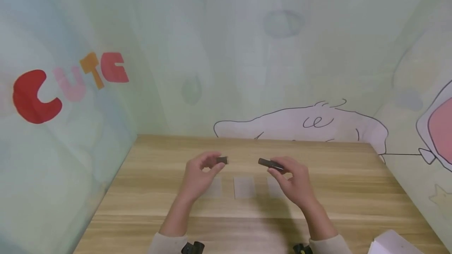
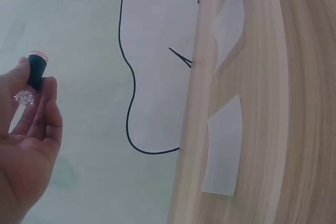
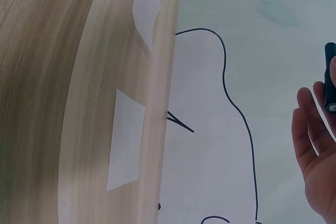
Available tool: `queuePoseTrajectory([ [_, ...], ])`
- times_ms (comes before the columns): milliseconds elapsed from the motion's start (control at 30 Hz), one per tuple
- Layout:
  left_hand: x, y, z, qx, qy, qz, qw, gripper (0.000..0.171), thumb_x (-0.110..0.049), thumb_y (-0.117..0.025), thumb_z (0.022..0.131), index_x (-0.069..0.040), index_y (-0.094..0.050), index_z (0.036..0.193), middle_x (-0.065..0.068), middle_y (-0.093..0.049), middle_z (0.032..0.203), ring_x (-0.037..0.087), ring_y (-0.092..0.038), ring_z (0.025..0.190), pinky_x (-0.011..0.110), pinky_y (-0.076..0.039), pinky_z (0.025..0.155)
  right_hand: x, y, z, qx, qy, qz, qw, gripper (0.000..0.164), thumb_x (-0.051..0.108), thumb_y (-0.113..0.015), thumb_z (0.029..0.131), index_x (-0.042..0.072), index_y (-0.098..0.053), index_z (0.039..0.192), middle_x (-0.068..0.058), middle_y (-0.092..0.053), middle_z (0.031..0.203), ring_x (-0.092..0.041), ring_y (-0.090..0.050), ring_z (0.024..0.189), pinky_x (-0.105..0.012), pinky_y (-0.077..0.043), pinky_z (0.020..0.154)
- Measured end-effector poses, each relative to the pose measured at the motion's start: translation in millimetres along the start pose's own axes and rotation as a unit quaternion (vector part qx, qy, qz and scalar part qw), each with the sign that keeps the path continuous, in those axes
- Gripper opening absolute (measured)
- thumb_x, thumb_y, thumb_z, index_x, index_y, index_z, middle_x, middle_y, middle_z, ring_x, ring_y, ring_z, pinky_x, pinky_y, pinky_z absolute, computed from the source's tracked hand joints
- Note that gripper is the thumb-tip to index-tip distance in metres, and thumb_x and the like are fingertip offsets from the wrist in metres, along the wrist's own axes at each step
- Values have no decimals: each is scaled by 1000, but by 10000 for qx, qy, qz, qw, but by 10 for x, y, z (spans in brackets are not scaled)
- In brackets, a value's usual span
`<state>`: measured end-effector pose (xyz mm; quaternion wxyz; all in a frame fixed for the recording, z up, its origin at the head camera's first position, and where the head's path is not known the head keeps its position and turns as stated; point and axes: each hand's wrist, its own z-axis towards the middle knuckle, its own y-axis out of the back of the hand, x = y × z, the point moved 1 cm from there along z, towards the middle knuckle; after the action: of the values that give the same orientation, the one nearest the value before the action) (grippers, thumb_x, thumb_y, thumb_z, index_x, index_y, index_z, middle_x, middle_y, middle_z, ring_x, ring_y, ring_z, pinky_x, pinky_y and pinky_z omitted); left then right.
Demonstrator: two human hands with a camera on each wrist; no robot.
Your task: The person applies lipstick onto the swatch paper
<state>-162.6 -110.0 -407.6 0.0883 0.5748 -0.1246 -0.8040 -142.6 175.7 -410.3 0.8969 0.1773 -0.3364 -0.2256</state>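
Over the far part of the table both hands are raised, facing each other with a gap between. My left hand (image 1: 198, 175) pinches a short black cap (image 1: 222, 160) between thumb and fingers. In the left wrist view this cap shows a pinkish rim at one end and a clear faceted knob (image 2: 24, 97) at the other. My right hand (image 1: 297, 181) pinches a slim black tube (image 1: 270, 164), narrower toward the end that points at the cap. In the right wrist view the tube (image 3: 329, 77) has a shiny round end near the palm.
Three white paper squares lie in a row on the wooden table: left paper (image 1: 215, 188), middle paper (image 1: 244, 188), right paper (image 1: 274, 187). A white box (image 1: 393, 243) stands at the near right corner. Printed walls (image 1: 226, 69) rise behind and beside the table.
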Motion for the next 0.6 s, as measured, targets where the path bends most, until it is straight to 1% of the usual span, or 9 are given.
queuePoseTrajectory([
  [100, 25, 15, -15, -193, -69, -131, 9997, 24, -7, -80, 87, -11, -70, 109, 0, -72, 88, 14, -66, 80, 40, -54, 82, 8, -11, -11, -83, 22, 9, 10000, 29, -5, -83, 78, 5, -75, 104, -5, -74, 94, -12, -68, 75, -24, -57, 64],
  [233, 31, 28, -27, -273, -12, -255, 9993, 19, -11, -82, 86, -11, -69, 100, -1, -71, 85, 14, -65, 78, 34, -53, 80, 18, -16, -16, -156, 34, -23, 9999, 31, -4, -84, 78, 6, -75, 105, -5, -74, 94, -11, -67, 74, -23, -56, 64],
  [433, -6, 36, -50, -425, 203, -393, 9981, 22, -17, -84, 84, -11, -65, 93, 0, -70, 80, 14, -64, 78, 35, -51, 78, 28, -21, -12, -249, -4, -36, 9997, 30, -3, -84, 77, 6, -75, 105, -4, -74, 94, -11, -67, 74, -25, -56, 63],
  [500, -14, 37, -50, -478, 184, -458, 9976, 22, -16, -84, 84, -9, -63, 89, 2, -71, 80, 16, -65, 78, 37, -51, 78, 29, -21, -13, -261, -56, -13, 9996, 30, -3, -84, 78, 6, -75, 104, -4, -74, 93, -11, -66, 74, -25, -56, 63],
  [600, -16, 34, -43, -530, 127, -428, 9976, 25, -17, -84, 85, -9, -61, 80, 2, -75, 85, 16, -64, 79, 40, -50, 79, 23, -24, -16, -300, -125, 24, 9995, 29, -3, -84, 78, 7, -75, 104, -3, -74, 92, -11, -66, 74, -24, -56, 63],
])
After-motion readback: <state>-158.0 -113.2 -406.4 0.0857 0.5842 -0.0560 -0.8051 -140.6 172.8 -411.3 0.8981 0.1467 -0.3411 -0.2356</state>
